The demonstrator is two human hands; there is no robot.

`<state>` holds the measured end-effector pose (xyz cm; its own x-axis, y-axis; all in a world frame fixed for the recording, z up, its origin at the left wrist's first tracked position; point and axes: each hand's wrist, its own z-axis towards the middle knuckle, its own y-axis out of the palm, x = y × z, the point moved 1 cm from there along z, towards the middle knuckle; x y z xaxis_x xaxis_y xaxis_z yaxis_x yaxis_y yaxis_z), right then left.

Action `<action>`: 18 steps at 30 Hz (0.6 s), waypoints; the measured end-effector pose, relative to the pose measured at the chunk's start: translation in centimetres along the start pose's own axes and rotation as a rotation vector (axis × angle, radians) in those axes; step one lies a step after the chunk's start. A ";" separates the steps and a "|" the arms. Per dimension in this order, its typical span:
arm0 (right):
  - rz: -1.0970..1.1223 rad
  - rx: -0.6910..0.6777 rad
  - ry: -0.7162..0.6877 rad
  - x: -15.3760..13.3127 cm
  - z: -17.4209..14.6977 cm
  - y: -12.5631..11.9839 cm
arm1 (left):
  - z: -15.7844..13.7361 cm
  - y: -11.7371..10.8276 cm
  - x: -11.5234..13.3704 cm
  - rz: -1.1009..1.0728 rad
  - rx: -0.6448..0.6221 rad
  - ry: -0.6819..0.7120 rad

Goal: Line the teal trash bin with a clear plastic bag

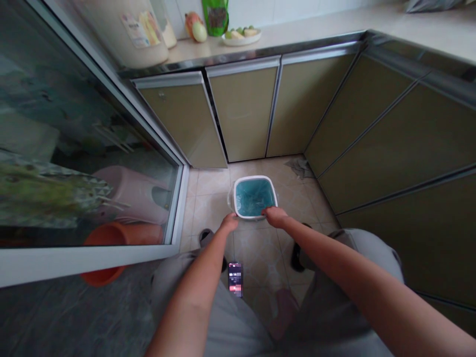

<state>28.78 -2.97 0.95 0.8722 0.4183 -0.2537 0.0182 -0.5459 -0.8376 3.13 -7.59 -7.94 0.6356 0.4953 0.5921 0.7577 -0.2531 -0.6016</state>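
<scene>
- Wastebasket (255, 191), white-rimmed and teal inside, stands upright on the tiled floor (211, 181) between the person's feet and the cabinets (243, 114).
- Right hand (275, 216): its grip is closed on the near right corner of the rim.
- Left hand (230, 222): it is at the near left corner; whether its grip is closed there cannot be told.
- Phone (235, 278) with a lit screen is nearer the person.
- Grey cloth (300, 167) lies crumpled beyond, by the cabinet corner.
</scene>
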 end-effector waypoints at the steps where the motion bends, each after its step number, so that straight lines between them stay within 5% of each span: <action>1: -0.015 -0.012 -0.003 -0.1 0.1 -0.2 | 0.0 0.0 0.0 -0.006 -0.006 0.000; 7: -0.060 -0.035 -0.048 -0.5 -0.5 -4.8 | 0.0 -0.4 -0.4 -0.027 0.019 -0.029; 14: -0.019 0.075 -0.209 -0.7 -0.2 -16.4 | -0.4 -1.0 -1.1 -0.046 0.033 -0.032; 18: -0.022 0.258 -0.145 -0.2 2.6 -22.3 | -0.3 -1.2 -1.5 -0.061 0.041 -0.042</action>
<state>26.92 11.01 18.37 0.7939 0.5373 -0.2846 -0.1046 -0.3403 -0.9345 1.32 -8.30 -7.94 0.5807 0.5435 0.6062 0.7877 -0.1870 -0.5870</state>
